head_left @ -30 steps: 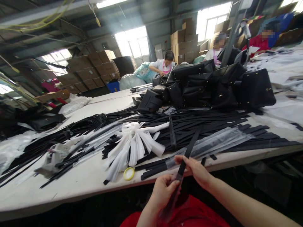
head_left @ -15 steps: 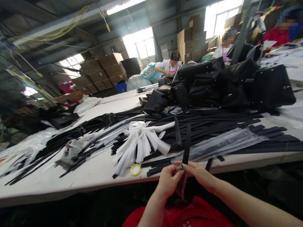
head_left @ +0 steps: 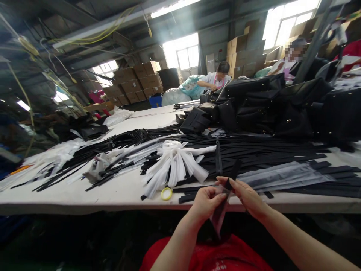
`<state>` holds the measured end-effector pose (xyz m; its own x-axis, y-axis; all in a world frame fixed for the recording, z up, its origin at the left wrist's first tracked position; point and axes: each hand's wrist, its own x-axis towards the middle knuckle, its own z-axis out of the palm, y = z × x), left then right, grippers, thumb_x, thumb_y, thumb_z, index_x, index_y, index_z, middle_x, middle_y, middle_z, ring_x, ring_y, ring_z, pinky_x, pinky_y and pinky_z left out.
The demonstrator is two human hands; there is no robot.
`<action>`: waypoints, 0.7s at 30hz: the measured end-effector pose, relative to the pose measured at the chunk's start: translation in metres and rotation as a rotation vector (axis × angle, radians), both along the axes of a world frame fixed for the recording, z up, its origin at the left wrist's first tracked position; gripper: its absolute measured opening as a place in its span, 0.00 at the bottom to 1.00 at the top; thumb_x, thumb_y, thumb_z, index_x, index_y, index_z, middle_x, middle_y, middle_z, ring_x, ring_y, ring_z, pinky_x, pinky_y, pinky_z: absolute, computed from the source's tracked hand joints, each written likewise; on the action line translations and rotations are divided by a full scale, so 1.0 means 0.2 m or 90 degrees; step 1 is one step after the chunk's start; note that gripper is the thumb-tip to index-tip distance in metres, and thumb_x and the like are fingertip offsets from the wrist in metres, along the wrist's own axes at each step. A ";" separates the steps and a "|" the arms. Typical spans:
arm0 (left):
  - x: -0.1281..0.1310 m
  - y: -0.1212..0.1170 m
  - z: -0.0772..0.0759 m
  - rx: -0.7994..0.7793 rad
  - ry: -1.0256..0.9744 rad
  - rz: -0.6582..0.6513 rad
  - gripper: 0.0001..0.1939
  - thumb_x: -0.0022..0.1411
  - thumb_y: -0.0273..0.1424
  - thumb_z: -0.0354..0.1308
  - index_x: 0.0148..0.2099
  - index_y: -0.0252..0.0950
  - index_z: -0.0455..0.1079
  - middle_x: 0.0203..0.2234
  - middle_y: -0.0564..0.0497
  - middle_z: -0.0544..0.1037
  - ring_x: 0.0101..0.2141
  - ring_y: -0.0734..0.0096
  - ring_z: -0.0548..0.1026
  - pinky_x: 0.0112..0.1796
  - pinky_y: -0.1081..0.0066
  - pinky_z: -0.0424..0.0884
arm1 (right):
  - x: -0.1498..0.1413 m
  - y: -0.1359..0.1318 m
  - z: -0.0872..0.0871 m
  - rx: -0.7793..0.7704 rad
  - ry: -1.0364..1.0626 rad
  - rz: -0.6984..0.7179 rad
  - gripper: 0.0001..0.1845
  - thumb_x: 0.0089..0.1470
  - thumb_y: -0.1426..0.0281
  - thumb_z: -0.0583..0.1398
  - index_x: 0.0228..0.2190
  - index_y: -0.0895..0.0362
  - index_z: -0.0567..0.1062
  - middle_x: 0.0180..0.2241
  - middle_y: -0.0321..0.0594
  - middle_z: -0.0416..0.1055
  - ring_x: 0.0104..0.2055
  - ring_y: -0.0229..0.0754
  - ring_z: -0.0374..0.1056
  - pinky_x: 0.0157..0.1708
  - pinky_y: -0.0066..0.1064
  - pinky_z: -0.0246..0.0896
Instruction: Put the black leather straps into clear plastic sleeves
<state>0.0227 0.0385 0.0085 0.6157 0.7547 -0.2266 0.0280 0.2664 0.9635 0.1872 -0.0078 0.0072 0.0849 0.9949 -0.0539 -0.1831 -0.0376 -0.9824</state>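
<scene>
The left hand [head_left: 207, 201] is pinching the film [head_left: 218, 222]; the right hand [head_left: 249, 195] is pinching the strap [head_left: 234, 170], which is slanting beside the table [head_left: 70, 192]. Light, close pinching would be sparing the film creases.

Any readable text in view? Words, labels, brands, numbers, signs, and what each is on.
None can be read.
Red shirt: white print at the bottom edge, too blurred.
Cartons: pale marks, too small.
Black bags: no lettering I can make out.
Black strip, held: none visible.
</scene>
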 end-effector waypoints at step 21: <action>-0.22 -0.04 -0.10 -0.122 0.100 -0.407 0.23 0.53 0.50 0.66 0.36 0.33 0.71 0.24 0.49 0.79 0.20 0.75 0.73 0.24 0.75 0.67 | 0.75 -0.11 0.28 0.064 -0.106 -0.477 0.14 0.56 0.63 0.65 0.37 0.62 0.78 0.30 0.42 0.72 0.18 0.23 0.51 0.18 0.27 0.39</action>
<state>-0.0221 0.0299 -0.0115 0.8760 0.1914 -0.4427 0.3719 0.3164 0.8727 0.3367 -0.0302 0.0636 0.7364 0.6683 0.1057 0.0260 0.1281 -0.9914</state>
